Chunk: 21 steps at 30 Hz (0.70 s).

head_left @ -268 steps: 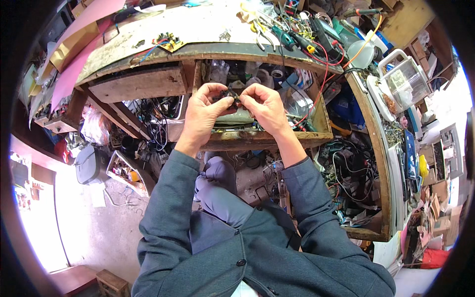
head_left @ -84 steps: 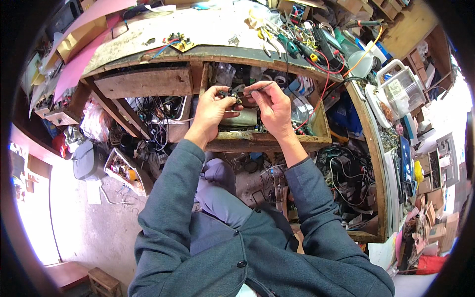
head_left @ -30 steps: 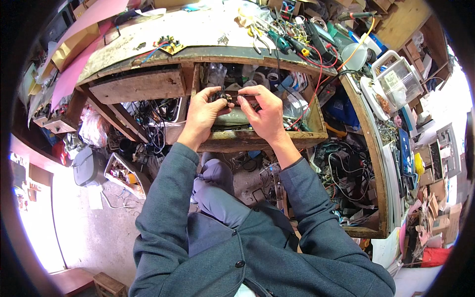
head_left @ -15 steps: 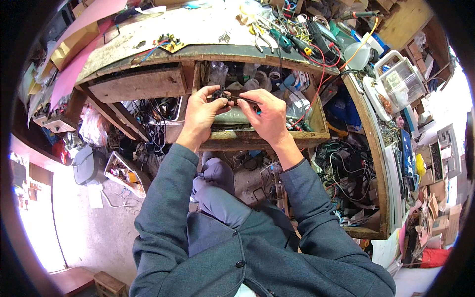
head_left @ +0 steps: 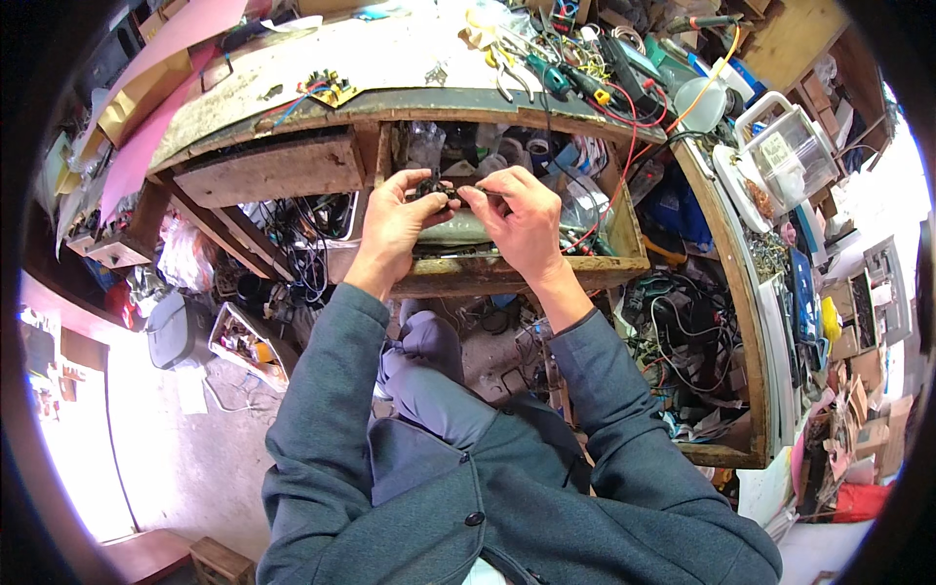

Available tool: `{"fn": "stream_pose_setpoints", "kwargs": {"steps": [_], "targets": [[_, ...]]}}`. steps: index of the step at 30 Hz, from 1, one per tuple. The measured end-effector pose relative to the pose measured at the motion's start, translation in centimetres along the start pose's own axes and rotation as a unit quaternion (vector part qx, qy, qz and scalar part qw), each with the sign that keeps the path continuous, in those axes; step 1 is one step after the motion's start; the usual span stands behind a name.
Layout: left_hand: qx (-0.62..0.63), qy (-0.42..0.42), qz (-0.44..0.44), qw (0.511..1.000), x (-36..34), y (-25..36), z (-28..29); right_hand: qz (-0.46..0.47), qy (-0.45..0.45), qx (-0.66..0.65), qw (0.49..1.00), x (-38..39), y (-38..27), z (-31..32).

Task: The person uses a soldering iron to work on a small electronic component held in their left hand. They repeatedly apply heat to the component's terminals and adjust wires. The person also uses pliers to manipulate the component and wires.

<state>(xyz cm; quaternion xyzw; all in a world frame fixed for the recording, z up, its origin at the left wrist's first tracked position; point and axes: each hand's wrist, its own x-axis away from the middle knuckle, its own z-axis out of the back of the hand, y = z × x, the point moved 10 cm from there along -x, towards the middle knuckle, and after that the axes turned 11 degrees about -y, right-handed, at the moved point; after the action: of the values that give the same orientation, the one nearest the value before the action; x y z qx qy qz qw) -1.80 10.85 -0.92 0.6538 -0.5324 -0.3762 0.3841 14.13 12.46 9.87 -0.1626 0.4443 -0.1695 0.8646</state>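
Head | small, dark, jagged part (head_left: 435,186) | left grip (head_left: 393,222): pinching it | right grip (head_left: 524,216): holding, seemingly, thin tool (head_left: 482,189)

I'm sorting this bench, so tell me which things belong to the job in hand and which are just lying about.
In use: small dark part in the left hand; slim dark item, mostly hidden, in the right hand.

Seemingly just lying about: circuit board; pliers; clear container; pink sheet.

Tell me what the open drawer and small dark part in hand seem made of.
Open drawer: likely bare wood, matte, by its worn, brown front edge. Small dark part: perhaps plastic, by its blackish colour; the left hand partly hides it, finish unclear.
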Motion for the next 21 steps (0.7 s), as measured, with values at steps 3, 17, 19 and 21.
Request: {"fn": "stream_pose_setpoints", "kwargs": {"steps": [3,17,19,21], "targets": [[-0.007,-0.009,0.009,1.0,-0.1,-0.1,0.0,0.001,0.01,-0.062,0.998,-0.4,-0.2,0.2],[-0.008,0.046,-0.03,0.998,0.1,0.5,1.0,0.045,-0.034,-0.035,0.998,-0.1,-1.0,0.2],[-0.044,0.043,-0.083,0.995,-0.1,1.1,0.9,0.047,-0.029,-0.01,0.998,0.1,-1.2,0.3],[-0.048,0.06,-0.096,0.992,0.1,1.1,1.5,0.058,-0.012,0.012,0.998,0.3,-1.8,-0.1]]}}
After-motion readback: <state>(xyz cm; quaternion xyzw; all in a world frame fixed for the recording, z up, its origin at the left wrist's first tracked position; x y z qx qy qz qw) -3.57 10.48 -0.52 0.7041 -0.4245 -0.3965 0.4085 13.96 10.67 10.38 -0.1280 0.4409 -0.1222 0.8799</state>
